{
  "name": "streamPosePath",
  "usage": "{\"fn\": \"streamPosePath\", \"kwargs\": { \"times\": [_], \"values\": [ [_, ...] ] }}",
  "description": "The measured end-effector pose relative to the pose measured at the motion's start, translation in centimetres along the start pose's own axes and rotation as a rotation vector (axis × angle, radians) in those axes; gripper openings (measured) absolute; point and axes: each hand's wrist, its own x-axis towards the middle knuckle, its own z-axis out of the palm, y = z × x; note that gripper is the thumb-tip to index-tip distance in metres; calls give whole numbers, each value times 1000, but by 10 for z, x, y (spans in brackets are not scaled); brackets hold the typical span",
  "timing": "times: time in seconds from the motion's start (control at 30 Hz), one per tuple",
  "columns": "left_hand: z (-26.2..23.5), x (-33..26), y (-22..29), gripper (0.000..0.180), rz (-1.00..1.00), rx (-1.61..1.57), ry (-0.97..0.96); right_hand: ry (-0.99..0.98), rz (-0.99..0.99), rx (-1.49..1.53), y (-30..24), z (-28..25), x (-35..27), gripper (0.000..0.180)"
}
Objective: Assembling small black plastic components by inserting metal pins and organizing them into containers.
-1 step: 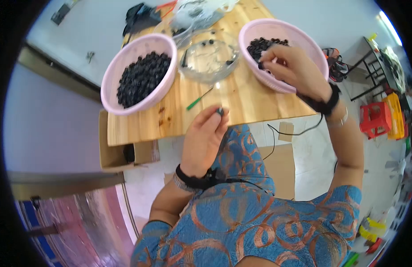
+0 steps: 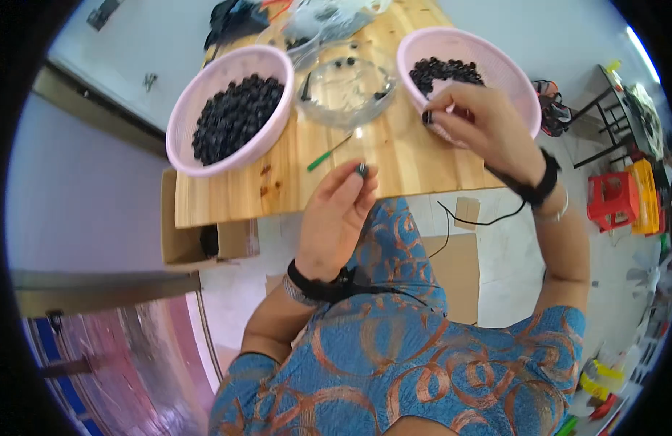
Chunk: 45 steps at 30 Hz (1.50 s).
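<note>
My left hand (image 2: 337, 207) is closed above the table's near edge. Between thumb and fingers it pinches a small dark round part (image 2: 361, 170) with a light metallic-looking streak. My right hand (image 2: 485, 131) is over the near rim of the right pink basket (image 2: 512, 69), holding a small black part (image 2: 427, 117) at its fingertips. Small black parts (image 2: 448, 69) lie in that basket behind the hand. A fuller heap of black round parts (image 2: 238, 116) sits in the left pink basket (image 2: 177, 123). On the wood lies a green-handled screwdriver (image 2: 319, 160).
Between the baskets stands a clear round plastic tray (image 2: 343, 112) with a few black pieces. Plastic bags (image 2: 336, 25) and another clear container (image 2: 278, 36) are behind it on the wooden table (image 2: 234, 200). A black cable (image 2: 488, 224) hangs near my right wrist. A cardboard box (image 2: 177, 243) stands below, left.
My right hand has drawn back slightly from the parts in the right basket, toward its near rim, with the black part at its fingertips. My left hand keeps its pinch. The view has shifted slightly.
</note>
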Motion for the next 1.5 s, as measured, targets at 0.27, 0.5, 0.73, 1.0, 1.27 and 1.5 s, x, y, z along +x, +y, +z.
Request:
{"fn": "streamPosePath", "kwargs": {
  "times": [0.27,0.5,0.73,1.0,1.27,1.5],
  "values": [
    [3,-8,-13,25,43,-95,-121,197,-330,-197,-34,82,-41,14],
    [-6,-22,-16,25,95,-66,-82,140,-3,497,-33,102,-57,13],
    [-1,-30,-13,25,56,-32,-84,271,50,936,-33,126,-63,15],
    [-6,-24,-15,21,325,409,-168,431,47,1090,-40,139,-72,17],
    [1,-27,-11,21,450,652,-176,378,54,1241,-29,137,-77,20],
    [4,-27,-13,18,406,587,-166,385,-4,1196,-14,143,-83,19]
  ]
}}
